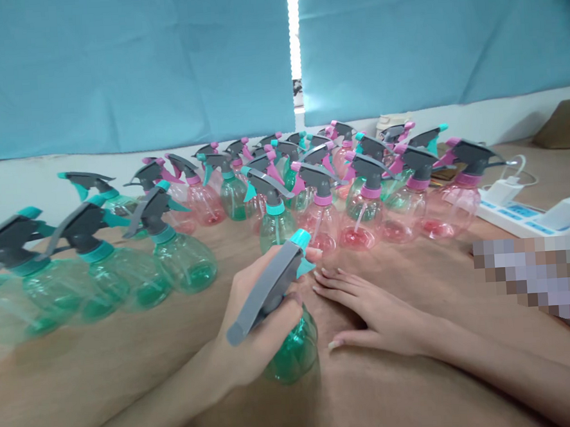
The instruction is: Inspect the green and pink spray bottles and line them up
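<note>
My left hand [253,318] is wrapped round the neck of a green spray bottle [293,355] with a grey head and a turquoise nozzle. That bottle stands near the front middle, its nozzle pointing away to the right. Flat on the table, just right of the bottle, lies my right hand [368,305] with its fingers spread and nothing in it. Beyond my hands is another green spray bottle [276,224], and beside it a pink spray bottle [323,227]. To the left, a green spray bottle [184,261] is the nearest of several in a row.
Many more pink and green spray bottles crowd the back of the brown table [180,387]. At right sit a white power strip [521,218] with plugs and a blurred-out patch. Blue curtains [136,68] hang behind, and a brown object [562,125] rests at the far right.
</note>
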The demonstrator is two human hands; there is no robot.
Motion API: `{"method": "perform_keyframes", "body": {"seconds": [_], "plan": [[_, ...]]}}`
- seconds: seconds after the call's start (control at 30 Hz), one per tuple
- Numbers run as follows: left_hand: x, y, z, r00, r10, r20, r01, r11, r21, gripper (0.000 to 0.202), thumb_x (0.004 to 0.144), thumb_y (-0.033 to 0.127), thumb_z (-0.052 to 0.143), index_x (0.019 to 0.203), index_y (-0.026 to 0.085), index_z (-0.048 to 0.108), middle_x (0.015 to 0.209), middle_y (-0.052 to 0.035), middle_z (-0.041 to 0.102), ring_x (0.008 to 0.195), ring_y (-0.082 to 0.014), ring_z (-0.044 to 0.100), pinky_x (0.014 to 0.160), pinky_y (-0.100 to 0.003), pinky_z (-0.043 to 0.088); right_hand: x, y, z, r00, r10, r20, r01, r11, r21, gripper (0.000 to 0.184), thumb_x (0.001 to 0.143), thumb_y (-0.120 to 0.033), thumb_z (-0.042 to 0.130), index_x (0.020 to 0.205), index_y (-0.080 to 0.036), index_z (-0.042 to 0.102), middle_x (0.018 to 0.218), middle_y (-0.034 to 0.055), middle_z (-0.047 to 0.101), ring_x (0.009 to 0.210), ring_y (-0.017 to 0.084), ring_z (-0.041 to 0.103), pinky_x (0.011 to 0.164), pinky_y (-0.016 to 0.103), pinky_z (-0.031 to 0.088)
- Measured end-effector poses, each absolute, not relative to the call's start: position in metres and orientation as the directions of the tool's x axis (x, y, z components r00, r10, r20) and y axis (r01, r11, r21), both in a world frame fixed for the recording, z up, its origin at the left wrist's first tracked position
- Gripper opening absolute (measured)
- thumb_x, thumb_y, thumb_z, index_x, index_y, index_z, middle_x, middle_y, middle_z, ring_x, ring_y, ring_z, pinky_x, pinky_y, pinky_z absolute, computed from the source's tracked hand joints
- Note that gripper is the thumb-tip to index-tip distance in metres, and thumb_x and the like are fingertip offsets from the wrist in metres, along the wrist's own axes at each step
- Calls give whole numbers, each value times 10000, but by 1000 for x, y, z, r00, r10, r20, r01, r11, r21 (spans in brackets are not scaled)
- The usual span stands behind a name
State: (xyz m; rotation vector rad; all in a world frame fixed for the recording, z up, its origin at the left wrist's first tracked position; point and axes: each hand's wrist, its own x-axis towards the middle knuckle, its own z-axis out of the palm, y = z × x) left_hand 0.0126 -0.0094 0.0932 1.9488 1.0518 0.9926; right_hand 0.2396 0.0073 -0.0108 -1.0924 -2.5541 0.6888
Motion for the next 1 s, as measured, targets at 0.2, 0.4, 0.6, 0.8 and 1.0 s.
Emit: {"method": "perform_keyframes", "body": {"seconds": [0.2,0.4,0.6,0.8,1.0], "plan": [[12,-10,92,370,889,269,368,-406,837,303,734,222,518,1017,232,625,604,54,471,506,-149,442,509,-265,415,239,7,-11,-675,735,62,610,603,-514,893,833,-709,552,1525,-189,334,1597,87,283,1489,306,228,1212,533,218],[12,-9,92,363,889,278,358,-408,840,298,722,215,524,1000,239,629,619,54,471,519,-153,442,524,-274,414,239,7,-11,-679,731,62,607,607,-513,916,825,-724,547,1524,-172,334,1596,101,280,1487,312,229,1213,535,212],[12,-8,94,371,885,281,337,-411,847,258,729,218,527,964,237,632,612,54,490,520,-157,462,523,-277,407,240,7,-14,-675,731,98,589,615,-525,896,822,-706,572,1526,-205,335,1587,101,308,1480,317,251,1207,540,226],[11,-10,97,369,889,272,363,-407,838,137,733,239,516,841,236,600,580,60,474,497,-152,463,502,-276,386,239,8,-11,-675,734,70,601,603,-526,899,823,-718,556,1519,-188,349,1592,98,292,1483,315,242,1212,534,216],[13,-10,102,386,871,305,366,-448,816,93,748,241,500,776,224,587,726,4,626,675,-198,600,621,-308,479,239,7,-9,-677,733,65,596,598,-535,909,821,-714,562,1529,-195,326,1593,95,293,1486,311,233,1215,531,212]]}}
